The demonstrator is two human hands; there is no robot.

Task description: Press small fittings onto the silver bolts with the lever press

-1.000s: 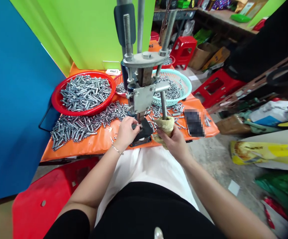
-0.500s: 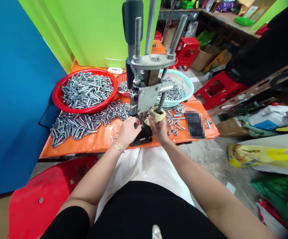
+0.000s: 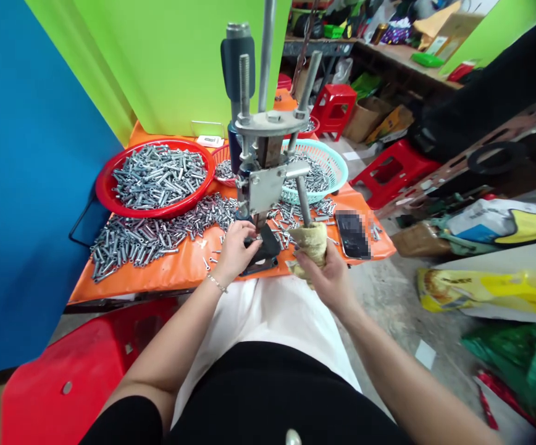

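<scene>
A hand press stands upright in front of me, with a metal plate and threaded rods. My right hand is wrapped round its cloth-padded lever handle, right of the press base. At the foot of the press is my left hand, fingers bent together beside the black base part. What the left fingertips pinch, if anything, is too small to make out. Loose small metal parts, slim and tube-like with an eyelet end, lie heaped left of the press.
A red basin full of such parts stands at the left, a pale turquoise basket behind the press. On the orange tabletop a phone lies at the right. A red chair is close at my left.
My right hand has moved right and towards me with the padded lever handle, away from the press base. My left hand stays at the base. The view has shifted slightly.
</scene>
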